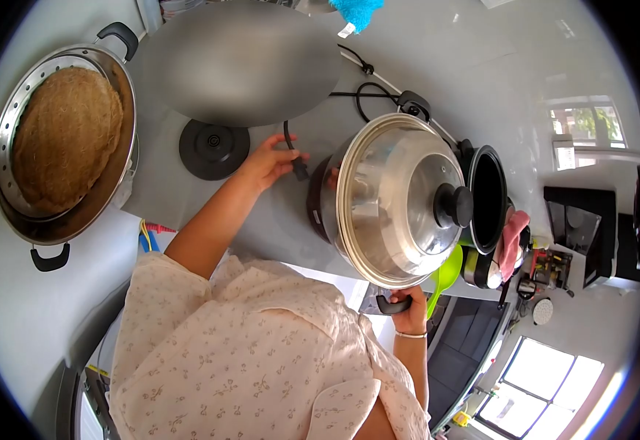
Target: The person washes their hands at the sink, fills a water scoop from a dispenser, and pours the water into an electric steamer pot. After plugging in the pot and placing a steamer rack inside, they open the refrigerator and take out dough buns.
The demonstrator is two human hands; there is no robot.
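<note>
My left hand (270, 163) is over the grey counter, its fingers closed around a short black power cord (298, 163) whose connector hangs down. Just left of that hand lies a round black kettle base (214, 149). A large stainless-steel electric pot (334, 213) stands to the right. On top of it sits a domed metal lid (400, 198) with a black knob (452, 205). My right hand (410, 314) grips the pot's near black side handle (393, 302). Part of that hand is hidden behind the handle and the lid's rim.
Far left, a wide two-handled pan (125, 125) holds a perforated steamer tray with a large brown round item (67, 139). A blurred grey oval (243, 62) covers the back counter. Right of the pot are a black inner pot (487, 198), a green ladle (446, 275) and a pink cloth (512, 238).
</note>
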